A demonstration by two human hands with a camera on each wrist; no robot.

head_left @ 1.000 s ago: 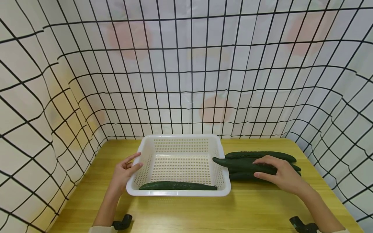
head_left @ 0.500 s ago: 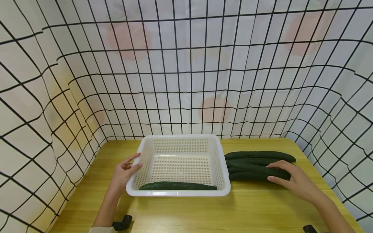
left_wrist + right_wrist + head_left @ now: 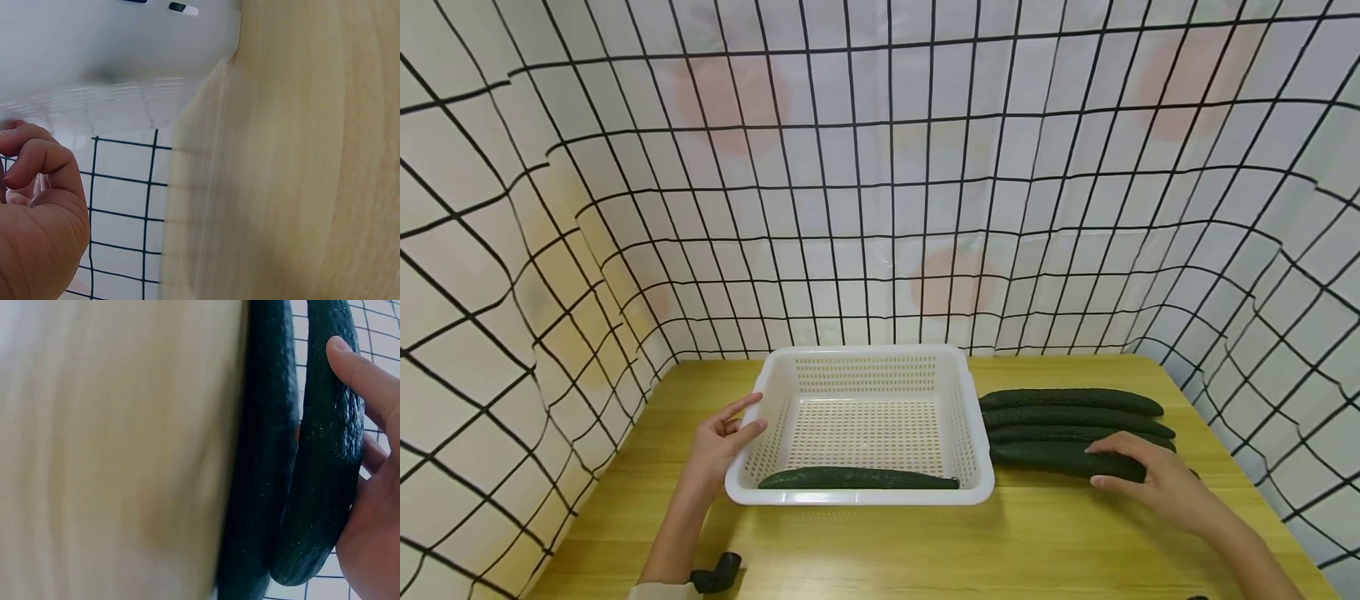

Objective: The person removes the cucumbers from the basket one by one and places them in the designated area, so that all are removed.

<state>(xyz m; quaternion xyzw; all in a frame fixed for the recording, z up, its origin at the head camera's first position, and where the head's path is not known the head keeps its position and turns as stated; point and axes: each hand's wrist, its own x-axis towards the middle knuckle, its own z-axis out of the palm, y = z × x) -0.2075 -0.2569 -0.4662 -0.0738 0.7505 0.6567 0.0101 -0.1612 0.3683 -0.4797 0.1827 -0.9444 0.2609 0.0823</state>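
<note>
My right hand [image 3: 1161, 483] grips a dark green cucumber [image 3: 1037, 457] near its right end, thumb on the near side. That cucumber lies along the front of a row of several cucumbers [image 3: 1071, 401] right of the basket. In the right wrist view, the held cucumber [image 3: 328, 437] is beside another cucumber [image 3: 259, 450] close to the tabletop. My left hand [image 3: 718, 450] holds the left rim of a white plastic basket [image 3: 859, 497], with thumb and index finger at the rim. One cucumber [image 3: 857, 478] lies inside, along the basket's front wall.
A wooden table [image 3: 850, 550] carries everything. Black wire grid [image 3: 891, 250] with pale sheeting behind it encloses the back and both sides. A black wrist mount [image 3: 718, 573] sits by my left forearm.
My right hand has carried its cucumber rightward and toward me, from across the basket's right rim and over the pile to the front of the row. My left hand and the basket stay put.
</note>
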